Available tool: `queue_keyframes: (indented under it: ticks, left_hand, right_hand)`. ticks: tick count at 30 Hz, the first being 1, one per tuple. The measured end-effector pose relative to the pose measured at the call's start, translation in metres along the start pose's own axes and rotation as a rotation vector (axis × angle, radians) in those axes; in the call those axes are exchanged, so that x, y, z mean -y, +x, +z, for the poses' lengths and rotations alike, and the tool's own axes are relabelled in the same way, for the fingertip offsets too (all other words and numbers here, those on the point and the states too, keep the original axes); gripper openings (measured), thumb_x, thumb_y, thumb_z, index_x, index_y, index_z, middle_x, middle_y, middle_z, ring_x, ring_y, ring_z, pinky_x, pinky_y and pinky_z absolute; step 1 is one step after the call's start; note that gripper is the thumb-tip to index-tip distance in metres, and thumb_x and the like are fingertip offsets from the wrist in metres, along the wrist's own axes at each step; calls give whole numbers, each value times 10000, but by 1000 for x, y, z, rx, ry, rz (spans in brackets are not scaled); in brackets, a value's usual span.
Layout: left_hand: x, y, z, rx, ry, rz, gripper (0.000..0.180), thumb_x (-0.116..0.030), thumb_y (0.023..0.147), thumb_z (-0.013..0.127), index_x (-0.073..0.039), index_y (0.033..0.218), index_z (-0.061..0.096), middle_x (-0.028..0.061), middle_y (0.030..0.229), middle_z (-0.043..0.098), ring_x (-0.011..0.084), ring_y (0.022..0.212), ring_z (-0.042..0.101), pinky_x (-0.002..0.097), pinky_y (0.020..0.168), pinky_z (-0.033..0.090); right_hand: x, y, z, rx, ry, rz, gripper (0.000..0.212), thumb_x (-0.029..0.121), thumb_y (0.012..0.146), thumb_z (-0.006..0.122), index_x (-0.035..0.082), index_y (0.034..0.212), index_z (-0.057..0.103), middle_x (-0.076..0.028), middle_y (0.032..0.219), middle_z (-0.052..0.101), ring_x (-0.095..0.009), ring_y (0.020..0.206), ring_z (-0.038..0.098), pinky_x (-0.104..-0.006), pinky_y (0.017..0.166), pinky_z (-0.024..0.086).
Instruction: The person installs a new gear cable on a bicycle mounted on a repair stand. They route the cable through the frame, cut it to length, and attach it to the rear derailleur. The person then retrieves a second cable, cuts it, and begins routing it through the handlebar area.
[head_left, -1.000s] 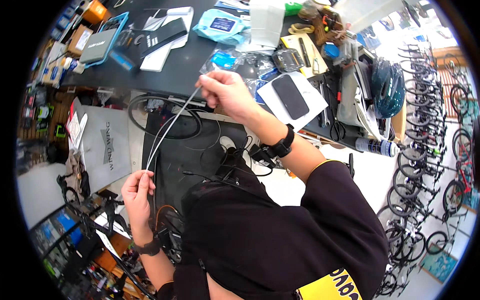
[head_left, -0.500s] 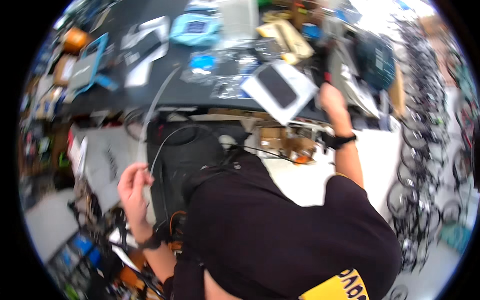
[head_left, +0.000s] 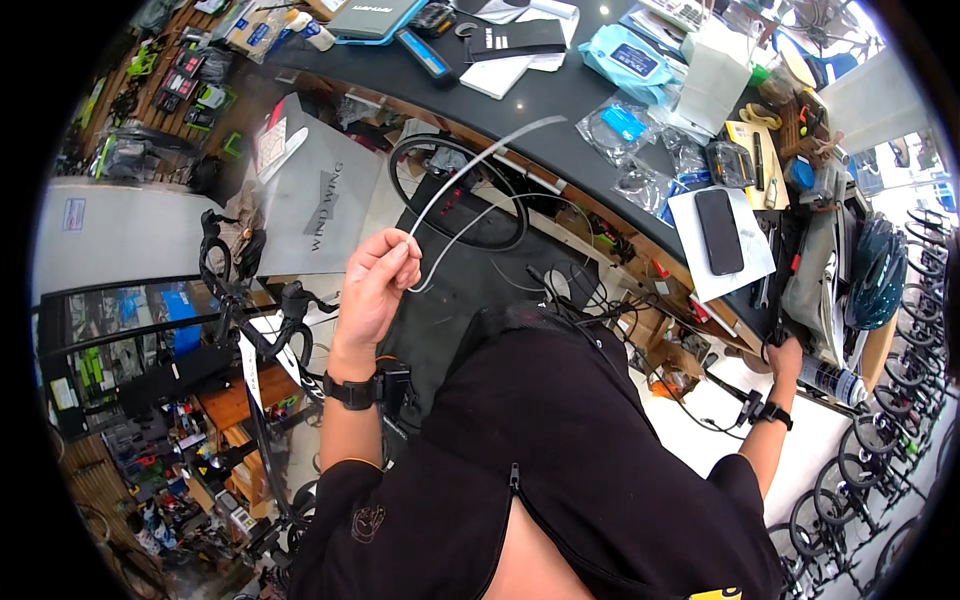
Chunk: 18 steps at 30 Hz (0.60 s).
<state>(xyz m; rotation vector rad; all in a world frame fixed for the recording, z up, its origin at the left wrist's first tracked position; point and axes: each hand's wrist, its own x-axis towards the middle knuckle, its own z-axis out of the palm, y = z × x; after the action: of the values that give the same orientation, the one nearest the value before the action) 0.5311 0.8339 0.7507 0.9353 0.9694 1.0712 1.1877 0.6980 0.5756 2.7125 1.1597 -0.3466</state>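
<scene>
Pinched between thumb and fingers, a thin translucent plastic tube [head_left: 467, 168] leaves my left hand [head_left: 376, 285]. One flat-looking end reaches up over the workbench edge; another length curves away below, across the wheel in front of me. At the bench's right end is my right hand [head_left: 786, 358], its fingers closed around a dark object that is mostly hidden. Beside that hand lie metal wrenches [head_left: 763, 285] and a grey-and-white can [head_left: 832, 380]. A smartphone [head_left: 716, 232] rests on white paper nearby.
The dark workbench [head_left: 545, 160] carries plastic bags, a blue wipes pack [head_left: 628, 62] and a black pedal [head_left: 730, 163]. Under it stands a bicycle wheel [head_left: 458, 192]. A bicycle with a white frame [head_left: 262, 400] is at left; a helmet [head_left: 877, 272] sits far right.
My view has swung so the bench appears slanted. My left hand still holds the tube. My right hand has shifted from above the bench's right part to its right end.
</scene>
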Motion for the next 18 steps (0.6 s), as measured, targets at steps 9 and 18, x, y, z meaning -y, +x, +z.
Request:
queue_keyframes:
  ticks: [9,18]
  left_hand:
    - [2,-75,-51,172,-334,108,204,-197,1005,441,-41,901,521,-45,609,323,60,551,287,223,534,253]
    - [10,-167,-86,240,-521,133,227,-223,1009,426,-57,872,497,-39,606,338,64,548,281,228,541,251]
  right_hand:
    - [49,-88,-30,-153,562,-373,245,138,793,676,1,807,473,-60,661,416,-163,619,394,-318,582,376]
    - [328,-341,-146,558,594,-1380,747,471,651,818,-10,1126,501,-151,974,541,-271,912,555,-371,807,456]
